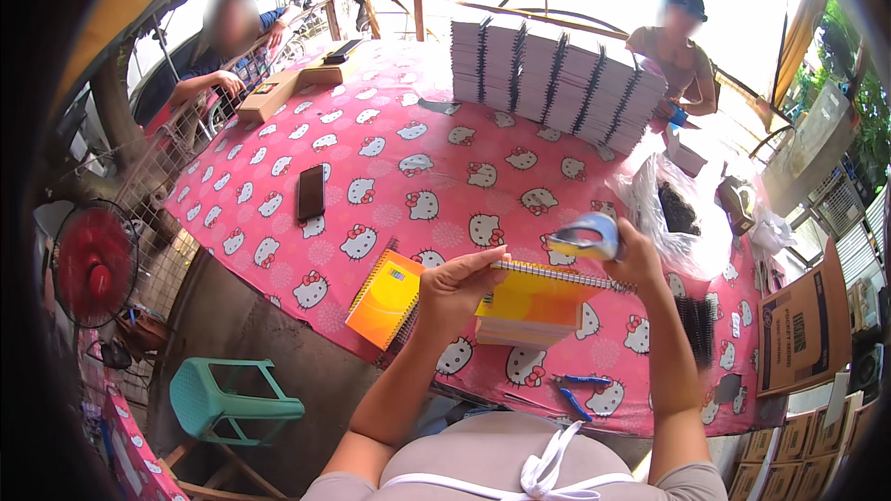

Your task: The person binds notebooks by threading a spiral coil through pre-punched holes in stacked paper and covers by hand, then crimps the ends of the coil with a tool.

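1. One notebook (557, 293) is over a pile (527, 335) at the table's (380, 213) near side, coil (568, 275) uppermost; left hand (464, 283) pinches the coil's left end, apparently steadying it.
2. Right hand (639, 255) grasps a blurred blue tool (594, 237) just above the coil, presumably for access.
3. Pliers (587, 380) lie nearer the body; black coils (694, 329) right, likely for easy reach.
4. Another notebook (385, 301) lies left, seemingly kept apart.

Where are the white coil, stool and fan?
White coil (568, 274): head view, middle of its length.
Stool (194, 396): head view, green seat.
Fan (98, 278): head view, red hub.
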Demonstrator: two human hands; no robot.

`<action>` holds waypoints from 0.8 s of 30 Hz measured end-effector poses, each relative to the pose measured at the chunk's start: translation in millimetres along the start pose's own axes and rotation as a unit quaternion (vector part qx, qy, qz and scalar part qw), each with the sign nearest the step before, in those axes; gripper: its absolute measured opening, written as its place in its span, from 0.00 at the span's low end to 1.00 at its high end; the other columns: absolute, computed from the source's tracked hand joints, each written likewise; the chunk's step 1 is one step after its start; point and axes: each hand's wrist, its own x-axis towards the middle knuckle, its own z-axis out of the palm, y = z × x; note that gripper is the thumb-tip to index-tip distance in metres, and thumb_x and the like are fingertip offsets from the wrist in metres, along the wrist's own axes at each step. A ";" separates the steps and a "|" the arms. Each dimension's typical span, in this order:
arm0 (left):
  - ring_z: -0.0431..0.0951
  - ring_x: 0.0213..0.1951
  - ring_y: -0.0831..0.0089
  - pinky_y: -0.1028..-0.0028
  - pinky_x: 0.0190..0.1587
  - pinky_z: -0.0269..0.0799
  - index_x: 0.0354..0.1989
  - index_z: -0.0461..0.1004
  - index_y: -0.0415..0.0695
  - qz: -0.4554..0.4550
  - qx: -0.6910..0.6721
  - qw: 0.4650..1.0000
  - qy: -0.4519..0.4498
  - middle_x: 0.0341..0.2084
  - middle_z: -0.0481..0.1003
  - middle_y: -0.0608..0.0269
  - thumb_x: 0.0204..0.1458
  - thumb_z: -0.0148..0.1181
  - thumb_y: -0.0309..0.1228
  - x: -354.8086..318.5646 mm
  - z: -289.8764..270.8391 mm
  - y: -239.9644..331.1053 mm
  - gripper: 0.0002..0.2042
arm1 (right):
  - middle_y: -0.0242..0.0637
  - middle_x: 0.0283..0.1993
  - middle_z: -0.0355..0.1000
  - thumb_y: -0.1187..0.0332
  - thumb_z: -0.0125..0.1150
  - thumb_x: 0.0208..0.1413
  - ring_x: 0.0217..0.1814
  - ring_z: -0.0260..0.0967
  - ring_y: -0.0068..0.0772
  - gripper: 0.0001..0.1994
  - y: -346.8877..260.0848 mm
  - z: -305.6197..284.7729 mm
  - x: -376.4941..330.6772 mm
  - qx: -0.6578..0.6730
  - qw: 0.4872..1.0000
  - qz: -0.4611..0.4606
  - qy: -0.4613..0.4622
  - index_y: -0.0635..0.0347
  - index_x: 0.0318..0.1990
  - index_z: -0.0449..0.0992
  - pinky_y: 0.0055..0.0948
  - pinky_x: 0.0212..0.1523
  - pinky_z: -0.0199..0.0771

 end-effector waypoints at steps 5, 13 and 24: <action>0.79 0.42 0.79 0.79 0.48 0.76 0.46 0.79 0.38 -0.008 -0.078 0.997 0.002 0.39 0.81 0.60 0.49 0.64 0.17 2.6 4.6 -4.6 0.14 | 0.52 0.42 0.72 0.73 0.61 0.41 0.51 0.69 0.56 0.19 105.1 53.2 -76.8 -0.152 0.978 0.137 -0.042 0.61 0.44 0.70 0.47 0.48 0.70; 0.79 0.42 0.78 0.78 0.48 0.76 0.45 0.79 0.37 -0.020 -0.073 0.997 0.006 0.39 0.81 0.59 0.49 0.65 0.16 -0.8 6.7 -2.1 0.13 | 0.45 0.48 0.76 0.72 0.60 0.49 0.49 0.75 0.42 0.17 -102.6 -99.6 -60.7 0.064 0.981 -0.181 0.036 0.65 0.49 0.76 0.35 0.51 0.73; 0.80 0.43 0.73 0.75 0.46 0.77 0.37 0.77 0.37 0.066 -0.091 0.993 -0.048 0.39 0.80 0.55 0.46 0.68 0.19 1.1 15.1 1.3 0.10 | 0.47 0.44 0.73 0.75 0.69 0.45 0.45 0.73 0.48 0.15 -102.5 -36.1 -144.1 0.175 0.963 -0.173 0.113 0.64 0.42 0.75 0.38 0.45 0.74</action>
